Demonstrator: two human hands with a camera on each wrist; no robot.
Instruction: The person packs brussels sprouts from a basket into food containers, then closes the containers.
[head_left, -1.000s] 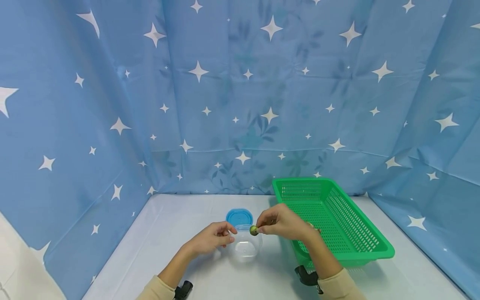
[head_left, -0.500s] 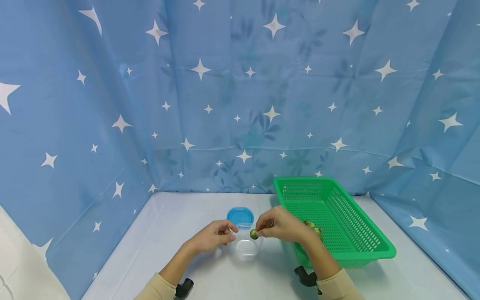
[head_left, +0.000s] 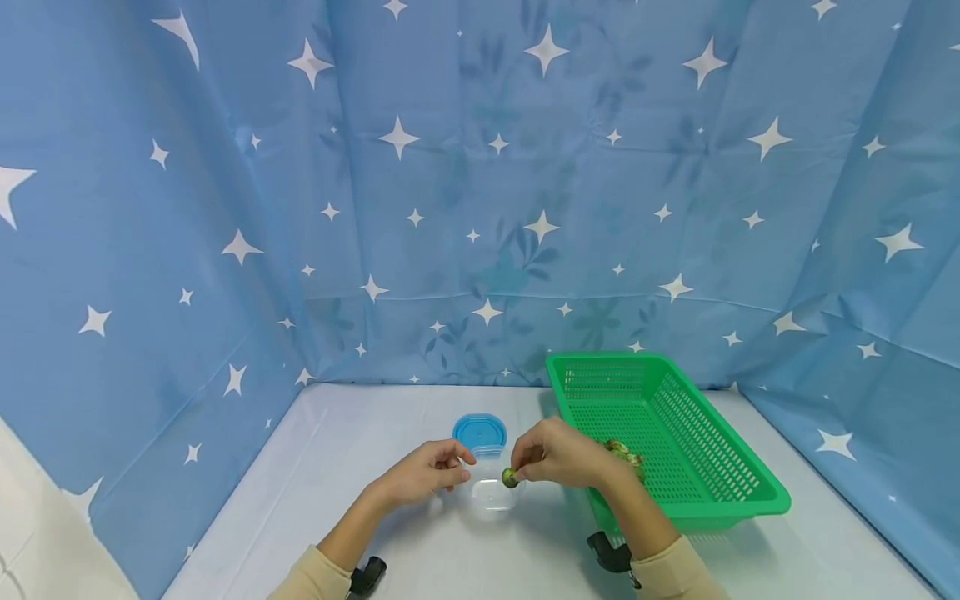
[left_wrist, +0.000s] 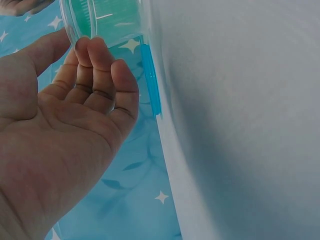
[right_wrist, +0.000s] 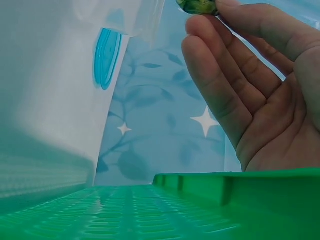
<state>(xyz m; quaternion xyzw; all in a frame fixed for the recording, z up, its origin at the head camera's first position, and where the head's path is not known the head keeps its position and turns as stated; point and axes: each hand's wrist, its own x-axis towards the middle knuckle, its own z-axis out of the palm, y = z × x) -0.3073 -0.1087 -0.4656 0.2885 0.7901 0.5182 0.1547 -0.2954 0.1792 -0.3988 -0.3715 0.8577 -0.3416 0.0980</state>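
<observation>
In the head view a clear round plastic container [head_left: 491, 497] stands upright on the white table. My left hand [head_left: 427, 475] is at its left side, fingers slightly bent, and thumb and fingertips appear to touch the rim, as the left wrist view shows the container [left_wrist: 112, 22] right by them. Between thumb and forefinger my right hand [head_left: 561, 454] pinches a small round, green and dark mottled piece [head_left: 509, 477] over the container's right side. The same glossy piece [right_wrist: 199, 6] is partly cut off in the right wrist view. Its exact kind is unclear.
A blue lid [head_left: 480, 430] lies behind the container. To the right stands a green perforated basket [head_left: 720, 450] with several green-brown pieces [head_left: 626, 453] inside, partly hidden by the right forearm. A blue star-patterned curtain [head_left: 420, 267] closes off the back and sides.
My right hand has come slightly lower with the small round piece, toward the container. My left hand stays in about the same place.
</observation>
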